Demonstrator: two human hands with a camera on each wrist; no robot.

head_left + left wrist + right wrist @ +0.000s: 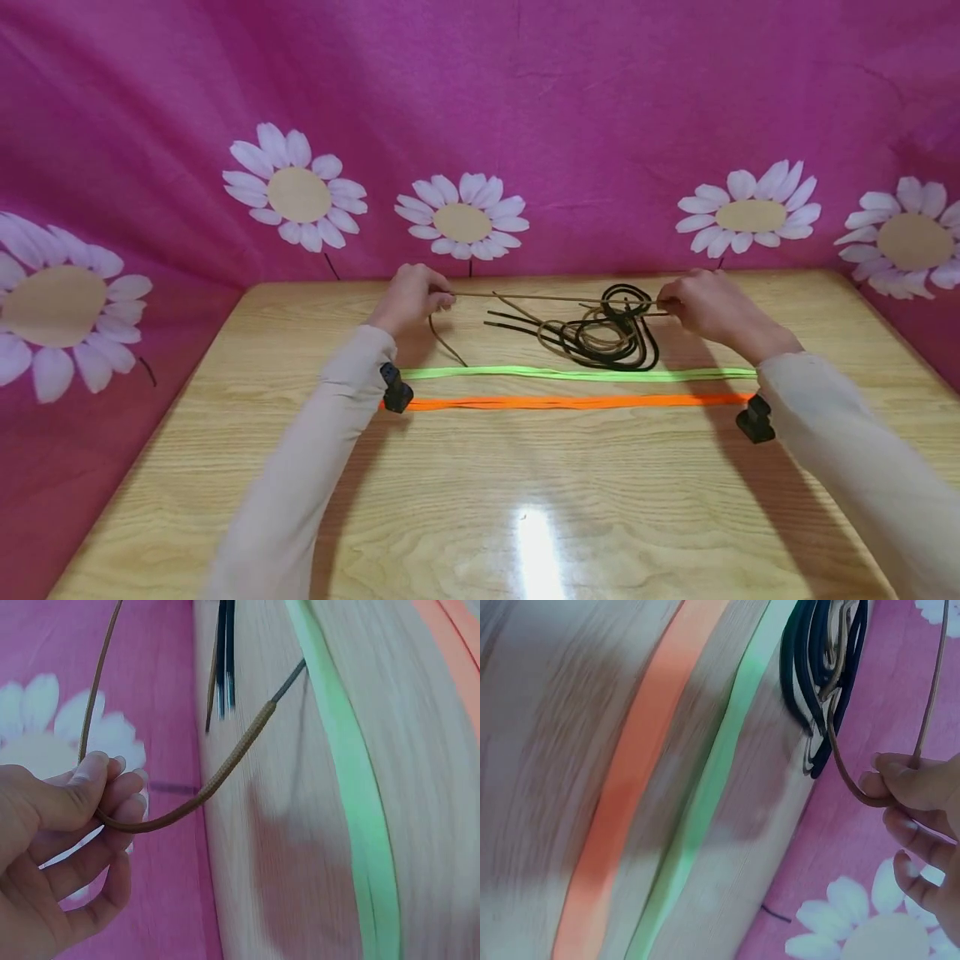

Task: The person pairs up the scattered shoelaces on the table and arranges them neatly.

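A brown lace stretched out straight

The black and brown lace pile is the middle of our clock, seen from the head camera. The left hand is between 9 and 10 o'clock, pinching the brown lace with thumb and fingers. A loose end hangs from it toward 5 o'clock, its tip near the flat green lace. The green lace lies at 6 o'clock, and the flat orange lace is farther down at 6. The right hand, near 3 o'clock, pinches the brown lace too. There the lace bends back toward the pile.
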